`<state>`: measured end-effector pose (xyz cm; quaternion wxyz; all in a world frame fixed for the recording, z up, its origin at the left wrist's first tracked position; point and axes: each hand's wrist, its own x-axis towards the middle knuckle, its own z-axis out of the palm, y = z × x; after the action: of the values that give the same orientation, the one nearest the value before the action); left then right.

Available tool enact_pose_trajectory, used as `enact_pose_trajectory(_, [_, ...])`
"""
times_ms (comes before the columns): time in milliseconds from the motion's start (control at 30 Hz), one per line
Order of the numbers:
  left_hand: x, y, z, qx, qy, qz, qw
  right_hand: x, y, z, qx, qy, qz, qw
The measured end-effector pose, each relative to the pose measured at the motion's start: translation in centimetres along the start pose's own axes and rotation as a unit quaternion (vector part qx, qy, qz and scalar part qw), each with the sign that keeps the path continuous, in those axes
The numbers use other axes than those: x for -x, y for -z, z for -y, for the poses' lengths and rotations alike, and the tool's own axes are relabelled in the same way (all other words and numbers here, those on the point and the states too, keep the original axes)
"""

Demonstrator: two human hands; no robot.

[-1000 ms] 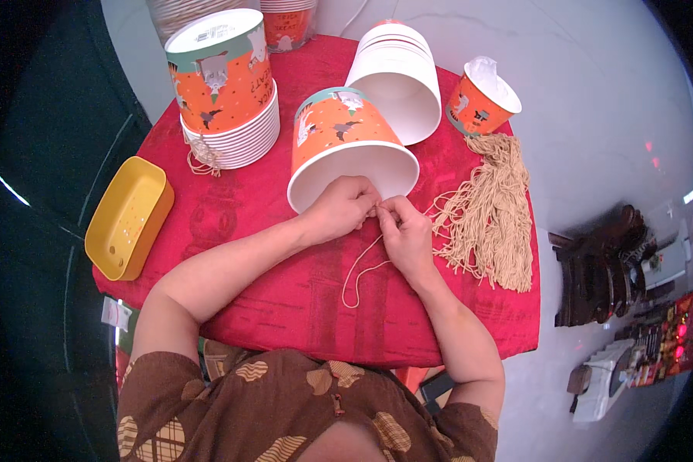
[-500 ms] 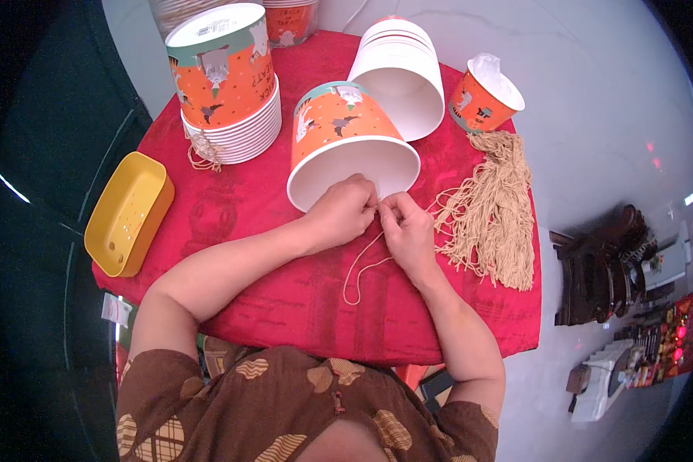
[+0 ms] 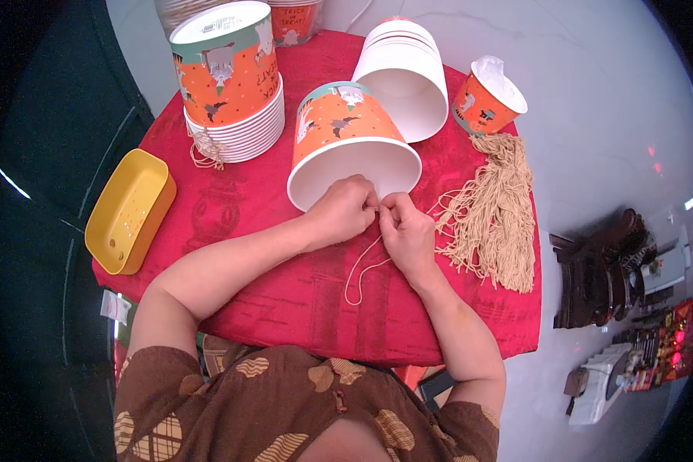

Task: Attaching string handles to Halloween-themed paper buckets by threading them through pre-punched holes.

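An orange Halloween-patterned paper bucket (image 3: 345,123) lies tipped on its side, its white mouth facing me. At the near edge of that mouth my left hand (image 3: 343,209) is closed, fingers curled and tips pinched together. Right beside it, my right hand (image 3: 406,237) pinches a thin tan string (image 3: 353,283) with thumb and forefinger. The fingertips of both hands nearly meet at the rim. A loose loop of the string hangs below onto the red cloth. My hands cover the near part of the rim, so how the string passes there is hidden.
A tan bundle of strings (image 3: 497,223) lies at the right, below a small orange cup (image 3: 479,109) holding clear plastic. White nested buckets (image 3: 408,96) lie behind. At the left stand an upside-down bucket stack (image 3: 227,92) and a yellow tray (image 3: 135,219). Red cloth (image 3: 285,296) covers the table.
Both hands stay at the bucket's rim in nearly the same pinch. The view shifts slightly, and the string loop below barely changes.
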<state>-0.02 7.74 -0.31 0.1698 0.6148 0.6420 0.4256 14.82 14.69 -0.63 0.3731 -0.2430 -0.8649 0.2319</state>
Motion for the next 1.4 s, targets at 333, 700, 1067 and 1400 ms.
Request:
enact_pose_trajectory(333, [-0.6,0.4,0.2,0.055,0.080,0.020,0.995,0.1,0.1,0.2,0.110,0.124,0.007,0.986])
enact_pose_trajectory(700, [-0.6,0.3,0.3,0.063,0.096,0.031,0.993,-0.2,-0.3,-0.4,0.104,0.134,0.002,0.985])
enact_pose_trajectory(1067, [-0.2,0.1,-0.1,-0.003,0.022,0.015,1.000,-0.1,-0.3,-0.9,0.050,0.080,0.012,0.995])
enact_pose_trajectory(1400, [0.0,-0.1,0.0,-0.010,-0.009,0.007,1.000,-0.4,0.4,-0.5,0.078,0.052,0.092,0.991])
